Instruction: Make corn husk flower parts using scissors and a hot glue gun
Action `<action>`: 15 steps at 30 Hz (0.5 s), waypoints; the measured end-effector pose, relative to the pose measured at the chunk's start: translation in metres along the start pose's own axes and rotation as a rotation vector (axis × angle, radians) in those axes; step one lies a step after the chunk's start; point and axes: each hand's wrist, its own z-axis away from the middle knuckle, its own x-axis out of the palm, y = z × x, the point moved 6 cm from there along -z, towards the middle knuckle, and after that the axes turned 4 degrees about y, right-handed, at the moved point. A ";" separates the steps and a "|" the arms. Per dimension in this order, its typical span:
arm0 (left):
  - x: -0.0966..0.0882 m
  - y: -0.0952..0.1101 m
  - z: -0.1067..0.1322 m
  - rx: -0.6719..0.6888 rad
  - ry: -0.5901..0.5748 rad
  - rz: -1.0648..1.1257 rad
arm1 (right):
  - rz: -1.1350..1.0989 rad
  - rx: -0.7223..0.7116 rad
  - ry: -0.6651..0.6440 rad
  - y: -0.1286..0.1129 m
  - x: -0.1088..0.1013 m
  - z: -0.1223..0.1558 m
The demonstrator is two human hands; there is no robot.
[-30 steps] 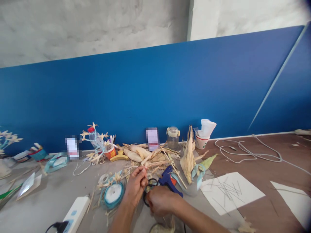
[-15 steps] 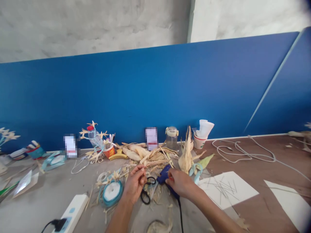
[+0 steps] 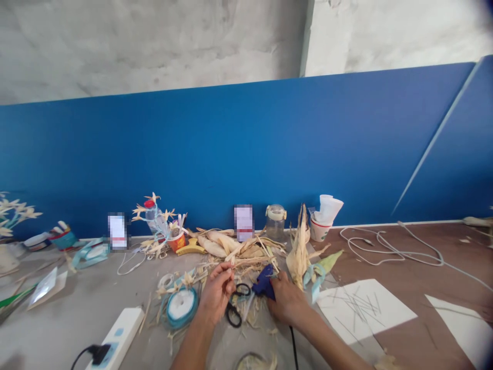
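Note:
My left hand (image 3: 216, 294) pinches a thin pale husk strip (image 3: 231, 267) just in front of a heap of dried corn husks (image 3: 239, 249). My right hand (image 3: 285, 303) is closed round the handle of a blue glue gun (image 3: 265, 281), whose black cord (image 3: 293, 344) runs back toward me. Black-handled scissors (image 3: 234, 304) lie on the table between both hands. A spool of teal ribbon (image 3: 180, 306) sits just left of my left hand.
A white power strip (image 3: 117, 334) with a black plug lies at the near left. Behind stand a glass jar (image 3: 276, 222), paper cups (image 3: 323, 221), a bottle with husk flowers (image 3: 154, 218) and a blue partition (image 3: 246, 154). White paper sheets (image 3: 358, 308) and a white cable (image 3: 393, 246) lie right.
My right hand went from in front of the scissors out to the blue glue gun and closed on its handle. My left hand kept its pinch on the husk strip.

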 end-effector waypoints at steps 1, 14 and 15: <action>0.000 0.000 0.000 0.000 -0.002 0.005 | -0.036 0.012 0.012 0.003 0.000 -0.001; -0.003 -0.002 -0.001 -0.004 0.035 -0.007 | -1.382 0.147 -0.059 0.019 -0.010 0.001; -0.003 -0.002 -0.001 -0.006 0.039 -0.007 | -1.468 0.145 -0.079 0.018 -0.007 0.002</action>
